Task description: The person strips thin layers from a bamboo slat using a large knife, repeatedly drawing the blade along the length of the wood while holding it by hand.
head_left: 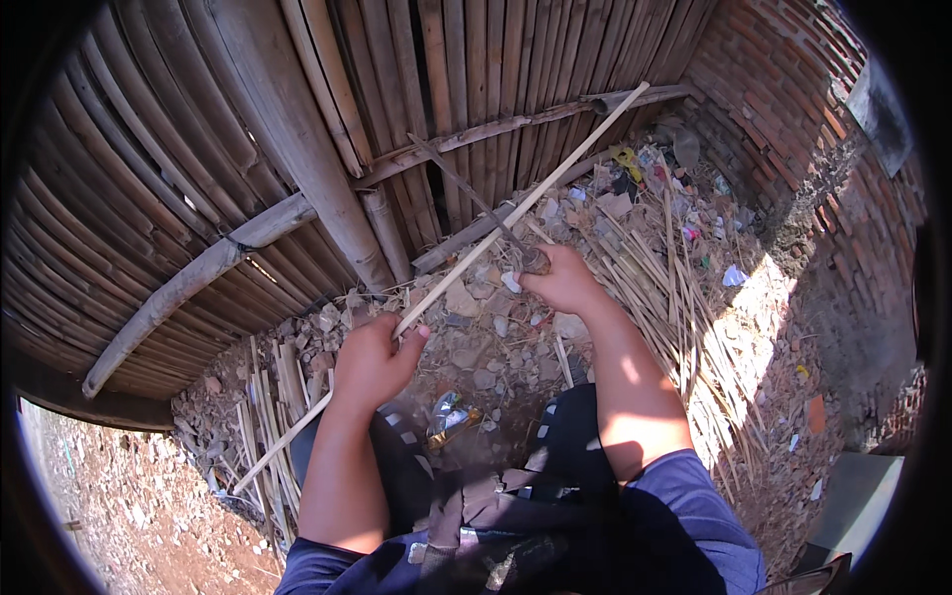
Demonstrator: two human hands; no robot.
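Observation:
My left hand (pixel 375 359) is closed around a long, pale bamboo strip (pixel 575 156). The strip slants from beside my left leg up to the far right, near the slatted wall. My right hand (pixel 565 282) grips the handle of a knife (pixel 462 182) with a long, dark, narrow blade. That blade points to the far left and crosses the strip ahead of my hands; whether they touch, I cannot tell. A pile of split bamboo strips (pixel 684 322) lies on the ground to the right of my right forearm.
A bamboo-slat wall (pixel 476 89) with a thick leaning pole (pixel 297 129) rises ahead and left. To the right stands a brick wall (pixel 764 109). More strips (pixel 263 407) lie by my left leg. Rubble (pixel 486 352), litter and a shiny wrapper (pixel 451 420) cover the ground.

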